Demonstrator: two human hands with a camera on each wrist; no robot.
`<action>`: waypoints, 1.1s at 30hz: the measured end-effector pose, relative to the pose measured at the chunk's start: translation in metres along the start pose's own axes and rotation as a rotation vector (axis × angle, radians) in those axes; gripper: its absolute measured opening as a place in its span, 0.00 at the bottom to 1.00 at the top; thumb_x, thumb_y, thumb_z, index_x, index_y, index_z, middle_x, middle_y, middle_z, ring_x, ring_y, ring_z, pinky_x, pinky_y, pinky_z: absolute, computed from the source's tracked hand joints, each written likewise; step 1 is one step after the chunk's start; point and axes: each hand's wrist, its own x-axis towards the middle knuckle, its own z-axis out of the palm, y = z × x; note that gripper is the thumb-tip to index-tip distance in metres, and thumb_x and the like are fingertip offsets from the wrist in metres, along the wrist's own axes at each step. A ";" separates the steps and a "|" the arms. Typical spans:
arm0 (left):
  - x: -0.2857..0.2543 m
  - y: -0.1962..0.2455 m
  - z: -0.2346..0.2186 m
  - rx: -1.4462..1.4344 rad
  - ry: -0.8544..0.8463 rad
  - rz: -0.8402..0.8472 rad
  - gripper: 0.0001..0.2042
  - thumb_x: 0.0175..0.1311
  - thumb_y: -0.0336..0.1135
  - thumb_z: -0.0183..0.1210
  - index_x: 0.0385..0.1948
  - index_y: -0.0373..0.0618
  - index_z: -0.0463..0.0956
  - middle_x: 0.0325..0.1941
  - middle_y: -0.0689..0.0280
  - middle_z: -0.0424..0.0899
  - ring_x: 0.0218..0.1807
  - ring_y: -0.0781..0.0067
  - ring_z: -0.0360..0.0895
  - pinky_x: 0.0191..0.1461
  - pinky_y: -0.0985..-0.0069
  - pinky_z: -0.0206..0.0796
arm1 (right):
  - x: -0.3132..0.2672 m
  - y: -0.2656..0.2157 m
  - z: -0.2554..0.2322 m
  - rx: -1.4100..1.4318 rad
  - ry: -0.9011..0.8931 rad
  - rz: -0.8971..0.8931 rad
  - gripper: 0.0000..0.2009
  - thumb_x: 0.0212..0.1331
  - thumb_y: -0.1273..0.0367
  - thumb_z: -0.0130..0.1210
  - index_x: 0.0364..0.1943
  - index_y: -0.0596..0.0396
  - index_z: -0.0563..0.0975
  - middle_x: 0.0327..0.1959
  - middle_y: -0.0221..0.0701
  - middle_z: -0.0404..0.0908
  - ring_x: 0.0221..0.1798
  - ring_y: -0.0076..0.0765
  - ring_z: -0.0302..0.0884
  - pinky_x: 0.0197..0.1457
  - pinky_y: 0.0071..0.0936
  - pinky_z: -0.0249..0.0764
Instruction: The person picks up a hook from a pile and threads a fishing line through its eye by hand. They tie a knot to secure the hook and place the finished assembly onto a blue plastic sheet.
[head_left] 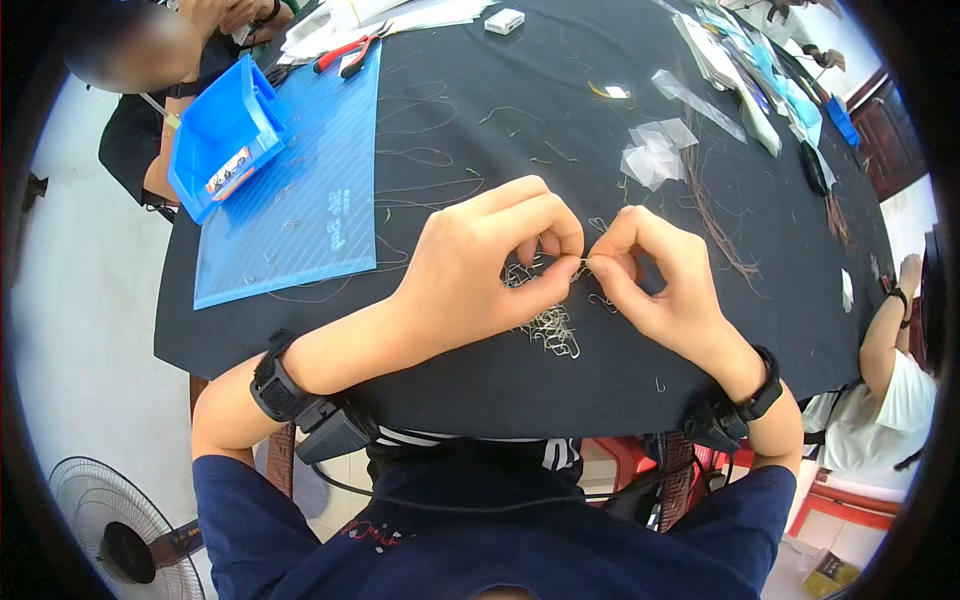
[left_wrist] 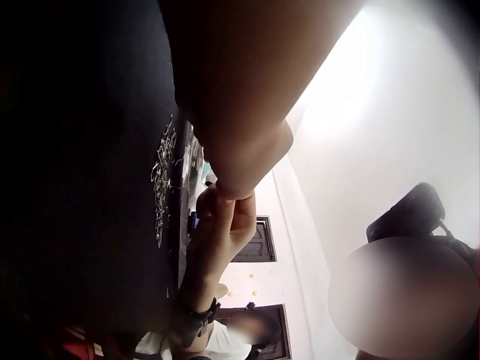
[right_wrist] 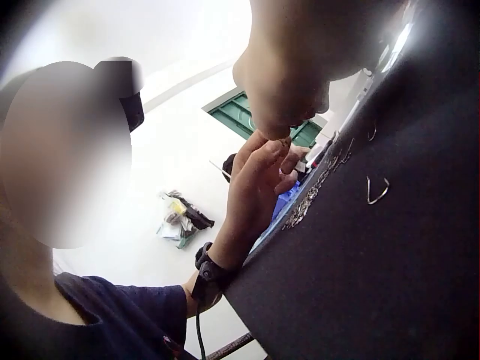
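The bench (head_left: 480, 380), draped in black cloth, carries a blue mat (head_left: 300, 190) with a blue bin (head_left: 215, 135) and red-handled pliers (head_left: 345, 52) at its far edge, clear packets (head_left: 655, 150) to the right, and close to the person a heap of small metal hooks (head_left: 545, 320). Above that heap the left hand (head_left: 490, 265) and right hand (head_left: 650, 275) meet, each with thumb and forefinger pinched closed on what looks like a single hook (head_left: 582, 264), though it is too fine to be sure of its shape. My judgement is that one hook is being worked or threaded between the fingertips; the next move calls for a steady pinch and tiny, precise turning. The head view alone lays out the whole bench; the right wrist view adds a stray hook (right_wrist: 377, 190) lying apart on the cloth, and the left wrist view shows the heap edge-on.
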 end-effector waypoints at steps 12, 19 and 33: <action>0.000 0.003 -0.005 -0.562 -0.215 -0.476 0.05 0.62 0.31 0.61 0.34 0.40 0.77 0.36 0.74 0.77 0.37 0.89 0.72 0.37 0.88 0.65 | 0.004 0.002 -0.004 -0.081 0.036 -0.263 0.06 0.50 0.79 0.59 0.30 0.58 0.74 0.26 0.32 0.72 0.26 0.31 0.70 0.30 0.26 0.66; 0.001 0.006 -0.003 -0.456 -0.162 -0.433 0.04 0.61 0.30 0.61 0.34 0.42 0.77 0.33 0.75 0.76 0.34 0.90 0.72 0.31 0.90 0.63 | 0.001 0.005 0.000 0.145 0.011 -0.056 0.03 0.54 0.77 0.57 0.29 0.57 0.74 0.23 0.26 0.71 0.24 0.21 0.67 0.26 0.20 0.61; -0.001 0.001 0.000 -0.374 -0.136 -0.294 0.03 0.60 0.28 0.60 0.33 0.42 0.77 0.30 0.75 0.74 0.30 0.92 0.69 0.27 0.91 0.58 | 0.000 0.001 0.000 0.054 -0.011 -0.012 0.05 0.52 0.78 0.58 0.27 0.58 0.72 0.22 0.29 0.70 0.22 0.25 0.66 0.25 0.24 0.61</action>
